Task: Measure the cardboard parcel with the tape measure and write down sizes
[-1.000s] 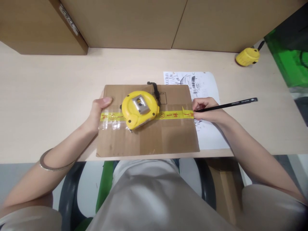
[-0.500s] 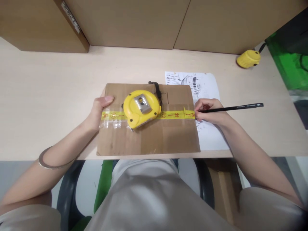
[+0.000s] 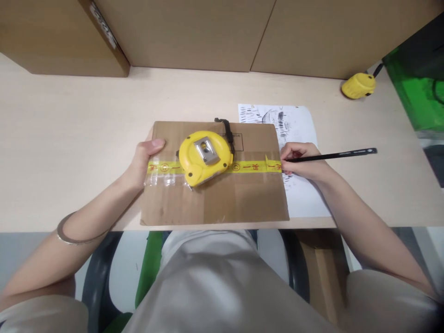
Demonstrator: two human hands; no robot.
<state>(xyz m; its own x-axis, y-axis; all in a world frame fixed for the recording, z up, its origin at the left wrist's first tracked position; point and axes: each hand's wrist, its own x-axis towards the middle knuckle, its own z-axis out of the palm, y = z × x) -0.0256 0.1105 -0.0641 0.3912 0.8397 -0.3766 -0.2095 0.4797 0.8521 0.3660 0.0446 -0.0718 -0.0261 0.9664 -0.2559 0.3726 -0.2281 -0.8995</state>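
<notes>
A brown cardboard box (image 3: 243,199) with a yellow tape strip lies at the table's front edge. My left hand (image 3: 144,159) grips its left side, thumb on top and the other fingers hidden. On the box rests a yellow tape measure (image 3: 194,157) with its metal clip facing up and a black strap behind. Beside the box's right edge, my right hand (image 3: 301,159) is closed around a black pencil (image 3: 340,154), whose back end points right. The tip is out of sight. Under that hand is a sheet of paper (image 3: 305,199) with dark scribbles, partly covered by the box.
A second yellow tape measure (image 3: 359,85) stands at the back right of the table (image 3: 83,134). Large brown cartons (image 3: 183,34) line the back. The table's front edge runs just below the box, with a chair (image 3: 99,273) behind me.
The pencil's back end has shifted slightly to the left. The box, tape measure and left hand hold the same places, apart from a tiny shift of the whole view.
</notes>
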